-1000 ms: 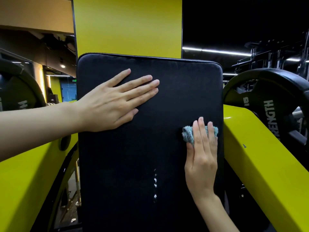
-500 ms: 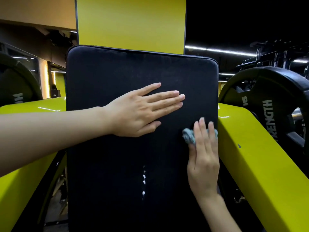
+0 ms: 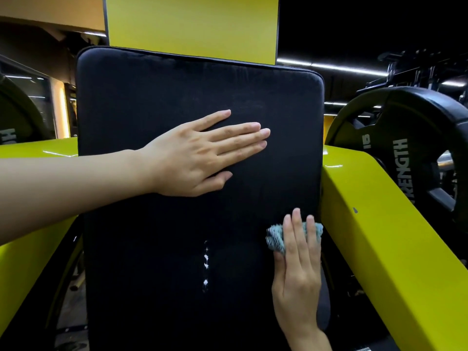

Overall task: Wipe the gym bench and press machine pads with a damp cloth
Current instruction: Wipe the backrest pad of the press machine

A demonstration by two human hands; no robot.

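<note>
A tall black back pad (image 3: 152, 97) of a press machine fills the middle of the view, with a short row of white torn spots (image 3: 206, 264) low on it. My left hand (image 3: 200, 153) lies flat on the pad's middle, fingers straight and pointing right. My right hand (image 3: 298, 269) presses a small light-blue cloth (image 3: 274, 239) against the pad near its right edge, fingers straight over the cloth. Most of the cloth is hidden under those fingers.
Yellow machine arms (image 3: 379, 224) flank the pad on both sides. A black weight plate (image 3: 410, 153) sits on the right arm, and part of another (image 3: 15, 117) shows at the left. A yellow column (image 3: 192, 24) rises behind the pad.
My right hand has slid the cloth down along the pad's right edge. My left hand has shifted right toward the pad's centre and stays flat.
</note>
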